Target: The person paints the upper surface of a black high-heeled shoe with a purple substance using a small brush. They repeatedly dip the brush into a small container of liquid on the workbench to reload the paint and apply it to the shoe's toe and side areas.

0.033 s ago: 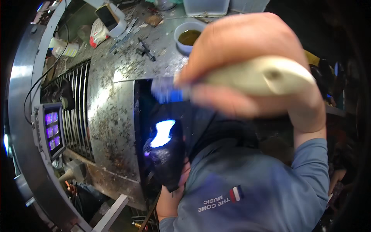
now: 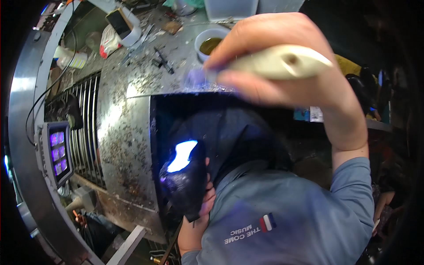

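My right hand point(image 2: 289, 33), raised over the near part of the worktable, is closed around the pale wooden handle of a brush point(image 2: 282, 62). Its bristles are smeared by motion, close to a white bowl point(image 2: 198, 48) of yellow-brown liquid; whether they touch anything I cannot tell. Low in front of me, my left hand point(image 2: 208, 201) is wrapped round the right side of a black shoe point(image 2: 185, 192), partly hidden behind it. A patch on the upper part of the shoe glows bright bluish white.
A lamp point(image 2: 58, 152) with purple lights stands at the left beside a metal grille point(image 2: 86, 128). The stained metal worktable point(image 2: 128, 141) carries a black pen-like tool point(image 2: 165, 61), a phone point(image 2: 119, 22) on a white container, and a clear plastic tub point(image 2: 230, 9) at the back.
My right hand and the brush have moved up and away from the shoe, toward the bowl. The shoe in my left hand has shifted slightly left.
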